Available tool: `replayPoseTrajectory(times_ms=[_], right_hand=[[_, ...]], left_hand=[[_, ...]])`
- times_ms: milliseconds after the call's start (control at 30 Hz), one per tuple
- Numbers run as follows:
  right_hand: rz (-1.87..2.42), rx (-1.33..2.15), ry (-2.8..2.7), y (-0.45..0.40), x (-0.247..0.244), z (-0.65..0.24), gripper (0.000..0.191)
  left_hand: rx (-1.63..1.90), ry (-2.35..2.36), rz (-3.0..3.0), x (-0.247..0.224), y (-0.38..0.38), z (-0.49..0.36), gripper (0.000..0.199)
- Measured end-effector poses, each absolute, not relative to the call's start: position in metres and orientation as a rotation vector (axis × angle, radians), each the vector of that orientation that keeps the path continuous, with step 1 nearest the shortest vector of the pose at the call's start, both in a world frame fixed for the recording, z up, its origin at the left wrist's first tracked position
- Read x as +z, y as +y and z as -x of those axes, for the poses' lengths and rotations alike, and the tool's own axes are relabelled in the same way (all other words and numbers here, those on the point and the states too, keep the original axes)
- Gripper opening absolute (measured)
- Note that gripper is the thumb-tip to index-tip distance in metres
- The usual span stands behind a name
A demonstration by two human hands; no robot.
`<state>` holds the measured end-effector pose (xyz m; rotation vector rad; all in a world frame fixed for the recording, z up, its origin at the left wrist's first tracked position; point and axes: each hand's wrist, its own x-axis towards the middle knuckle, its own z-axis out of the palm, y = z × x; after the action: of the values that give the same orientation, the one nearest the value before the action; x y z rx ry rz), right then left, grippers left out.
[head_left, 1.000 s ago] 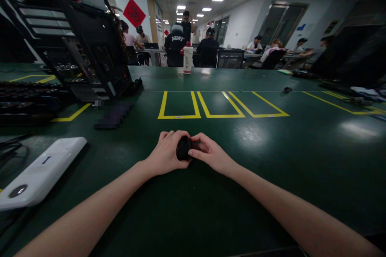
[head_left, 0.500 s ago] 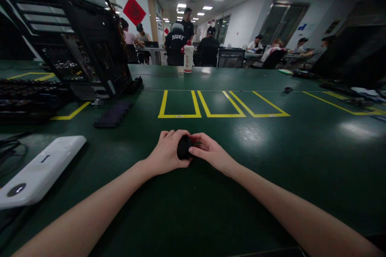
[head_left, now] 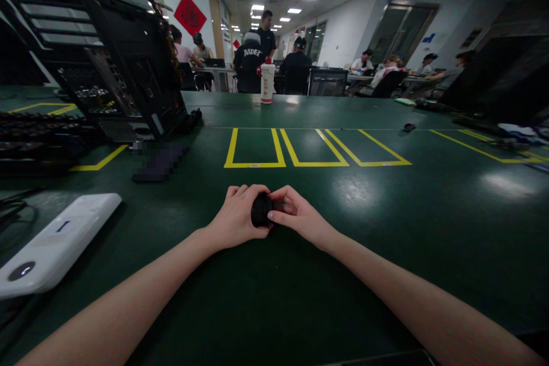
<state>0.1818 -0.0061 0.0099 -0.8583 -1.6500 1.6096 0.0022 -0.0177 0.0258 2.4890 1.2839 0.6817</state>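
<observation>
A small round black object (head_left: 259,211), its exact kind unclear, is held between my two hands just above or on the green table (head_left: 274,303). My left hand (head_left: 238,216) curls around its left side, fingers over the far edge and thumb along the near edge. From the right, my right hand (head_left: 300,216) grips its right edge with the thumb in front and fingertips behind. Parts of the object are covered by the fingers of both hands.
Yellow tape outlines (head_left: 254,165) lie beyond my hands. On the left are a white device (head_left: 64,240), a blurred dark phone-like slab (head_left: 158,161) and an open computer case (head_left: 124,68). A white bottle (head_left: 267,84) stands at the far edge. People sit behind.
Almost nothing differs. My right hand's fingers have shifted very slightly on the black object, while my left hand keeps its place.
</observation>
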Motion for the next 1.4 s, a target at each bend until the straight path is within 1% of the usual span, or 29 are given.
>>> replayPoseTrajectory(times_ms=[100,233,367,467,567,733,900,1067,1233,1400], right_hand=[[0.915,1.598,-1.653,-0.006,0.010,-0.182,0.033],[0.832,1.644,-1.667,-0.006,0.012,-0.184,0.030],[0.756,1.668,-1.670,-0.007,0.014,-0.185,0.037],[0.772,1.655,-1.663,-0.007,0.013,-0.184,0.031],[0.803,1.602,-1.638,-0.006,0.009,-0.181,0.024],[0.900,1.542,-1.659,-0.005,0.005,-0.179,0.031],[0.845,1.621,-1.684,-0.007,0.012,-0.182,0.028],[0.773,1.678,-1.657,-0.009,0.016,-0.184,0.038],[0.817,1.602,-1.638,-0.008,0.010,-0.181,0.025],[0.907,1.557,-1.642,-0.006,0.006,-0.179,0.031]], left_hand=[[0.678,1.273,-2.490,0.027,-0.018,-0.001,0.049],[0.683,1.277,-2.489,0.027,-0.018,0.000,0.049],[0.697,1.277,-2.514,0.020,-0.015,-0.001,0.053],[0.753,1.309,-2.529,0.015,-0.013,-0.002,0.054],[0.715,1.289,-2.534,0.018,-0.015,-0.002,0.051],[0.686,1.284,-2.499,0.027,-0.018,-0.002,0.049],[0.692,1.279,-2.499,0.023,-0.017,-0.001,0.050],[0.740,1.289,-2.510,0.017,-0.014,-0.001,0.054],[0.720,1.273,-2.508,0.021,-0.016,0.000,0.050],[0.734,1.282,-2.512,0.019,-0.015,-0.001,0.050]])
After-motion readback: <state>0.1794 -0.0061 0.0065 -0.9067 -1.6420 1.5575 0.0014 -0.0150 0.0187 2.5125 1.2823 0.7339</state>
